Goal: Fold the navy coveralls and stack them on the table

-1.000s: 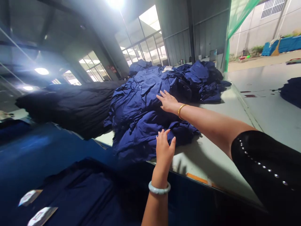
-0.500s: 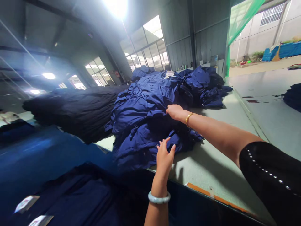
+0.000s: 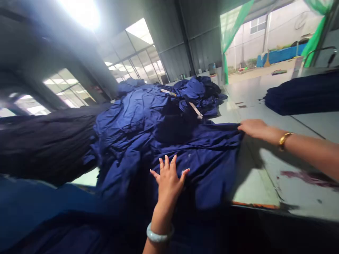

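Observation:
A heap of navy blue garments (image 3: 127, 116) lies across the pale table (image 3: 254, 190). My right hand (image 3: 253, 128), wearing a gold bracelet, is closed on the edge of one navy garment (image 3: 212, 151) and holds it stretched out to the right of the heap. My left hand (image 3: 169, 180), with a pale bangle at its wrist, is open with fingers spread, over the lower part of the cloth. Whether its fingertips touch the fabric I cannot tell. White tags (image 3: 196, 110) show on the garments near the middle.
A long pile of black fabric (image 3: 47, 141) lies to the left. On the right of the table rests a neat stack of dark cloth (image 3: 304, 93). An orange strip (image 3: 254, 204) runs along the table's front edge. Green curtains (image 3: 235, 28) frame an open doorway.
My right hand has pulled the garment's edge to the right, spreading the cloth out. My left hand has opened wider. The view has turned right.

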`<action>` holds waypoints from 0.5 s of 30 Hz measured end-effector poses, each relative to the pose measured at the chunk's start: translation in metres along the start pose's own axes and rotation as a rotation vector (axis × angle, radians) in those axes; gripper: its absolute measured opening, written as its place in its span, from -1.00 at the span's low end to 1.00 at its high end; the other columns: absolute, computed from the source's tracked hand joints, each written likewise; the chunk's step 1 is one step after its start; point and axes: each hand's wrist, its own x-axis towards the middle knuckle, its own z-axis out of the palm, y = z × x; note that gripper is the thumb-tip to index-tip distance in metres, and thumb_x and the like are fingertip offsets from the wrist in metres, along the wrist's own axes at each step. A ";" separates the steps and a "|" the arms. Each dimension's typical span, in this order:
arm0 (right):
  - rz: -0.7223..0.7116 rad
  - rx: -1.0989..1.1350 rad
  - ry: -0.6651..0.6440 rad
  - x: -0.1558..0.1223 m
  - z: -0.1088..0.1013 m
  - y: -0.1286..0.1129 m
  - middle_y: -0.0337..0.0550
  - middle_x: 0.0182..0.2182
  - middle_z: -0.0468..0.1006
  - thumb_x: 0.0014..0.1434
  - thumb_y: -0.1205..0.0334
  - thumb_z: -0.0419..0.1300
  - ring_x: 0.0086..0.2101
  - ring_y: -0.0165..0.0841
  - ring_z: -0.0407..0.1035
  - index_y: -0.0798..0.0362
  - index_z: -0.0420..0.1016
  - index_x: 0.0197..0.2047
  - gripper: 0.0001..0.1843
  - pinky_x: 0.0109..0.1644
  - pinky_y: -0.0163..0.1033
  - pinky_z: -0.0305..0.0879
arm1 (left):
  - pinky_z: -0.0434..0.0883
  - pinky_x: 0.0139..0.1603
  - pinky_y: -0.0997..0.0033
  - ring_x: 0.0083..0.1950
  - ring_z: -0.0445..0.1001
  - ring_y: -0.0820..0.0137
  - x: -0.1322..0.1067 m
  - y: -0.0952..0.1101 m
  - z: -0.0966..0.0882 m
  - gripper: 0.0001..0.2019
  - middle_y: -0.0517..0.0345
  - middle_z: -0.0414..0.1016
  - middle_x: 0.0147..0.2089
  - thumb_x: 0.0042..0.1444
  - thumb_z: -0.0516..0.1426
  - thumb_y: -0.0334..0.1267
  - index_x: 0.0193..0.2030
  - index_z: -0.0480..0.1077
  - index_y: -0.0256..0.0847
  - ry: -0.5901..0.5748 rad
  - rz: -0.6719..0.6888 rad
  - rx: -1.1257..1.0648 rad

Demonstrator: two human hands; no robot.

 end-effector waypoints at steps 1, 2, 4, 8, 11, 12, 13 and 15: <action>0.077 -0.031 -0.039 -0.018 0.007 0.030 0.25 -0.03 0.76 0.45 0.35 0.21 -0.06 -0.11 0.65 0.09 0.81 -0.03 -0.72 -0.06 -0.11 0.39 | -0.05 0.53 -0.82 0.73 0.00 -0.37 0.000 0.008 0.005 -0.23 -0.42 0.15 0.69 0.34 0.32 0.10 0.60 0.32 -0.14 -0.102 0.025 0.012; 0.149 -0.064 -0.077 -0.037 0.013 0.057 0.29 -0.05 0.76 0.44 0.39 0.19 -0.07 -0.11 0.66 0.14 0.81 -0.05 -0.70 -0.05 -0.09 0.37 | 0.05 0.53 -0.77 0.72 0.06 -0.35 0.000 0.017 0.008 -0.23 -0.41 0.16 0.69 0.35 0.32 0.07 0.60 0.32 -0.13 -0.196 0.059 0.009; 0.250 -0.131 -0.112 -0.075 0.023 0.100 0.42 -0.06 0.74 0.40 0.50 0.12 -0.02 -0.05 0.66 0.25 0.81 -0.13 -0.64 0.07 0.04 0.36 | 0.29 0.55 -0.42 0.66 0.26 -0.21 0.002 0.039 0.012 -0.30 -0.32 0.27 0.65 0.37 0.31 0.00 0.58 0.36 -0.11 -0.361 0.154 -0.026; 0.227 -0.178 0.076 -0.129 0.035 0.132 0.36 0.30 0.62 0.47 0.43 0.07 0.31 0.10 0.49 0.15 0.78 0.11 -0.57 0.45 0.28 0.14 | 0.56 0.34 0.15 0.34 0.66 0.03 0.018 0.089 0.002 -0.54 -0.05 0.69 0.33 0.44 0.24 -0.09 0.43 0.56 -0.01 -0.523 0.284 0.020; -0.022 -0.056 0.231 -0.135 0.046 0.118 0.12 0.42 0.56 0.53 0.10 0.14 0.40 0.02 0.42 0.02 0.59 0.43 -0.49 0.51 0.15 0.24 | 0.55 0.30 0.14 0.26 0.70 0.01 0.039 0.128 -0.001 -0.63 -0.05 0.74 0.23 0.47 0.20 -0.13 0.33 0.62 -0.03 -0.412 0.354 0.141; -0.078 -0.007 0.235 -0.132 0.050 0.109 0.10 0.44 0.54 0.52 0.04 0.17 0.41 0.01 0.41 0.01 0.52 0.49 -0.43 0.49 0.12 0.30 | 0.52 0.34 0.14 0.30 0.67 0.01 0.047 0.141 0.002 -0.62 -0.07 0.72 0.27 0.46 0.23 -0.12 0.34 0.60 -0.05 -0.385 0.412 0.150; -0.100 0.031 0.211 -0.128 0.053 0.100 0.11 0.46 0.51 0.51 0.01 0.19 0.41 0.01 0.41 0.01 0.46 0.54 -0.37 0.47 0.09 0.34 | 0.47 0.40 0.13 0.36 0.63 0.01 0.055 0.152 0.008 -0.58 -0.08 0.68 0.33 0.43 0.27 -0.11 0.37 0.57 -0.05 -0.386 0.468 0.147; -0.075 0.061 0.132 -0.120 0.058 0.083 0.13 0.43 0.54 0.50 0.04 0.21 0.35 0.04 0.47 -0.03 0.45 0.55 -0.37 0.37 0.08 0.43 | 0.41 0.47 0.13 0.43 0.56 0.00 0.067 0.170 0.024 -0.42 -0.11 0.60 0.42 0.33 0.38 -0.07 0.44 0.50 -0.06 -0.450 0.511 0.138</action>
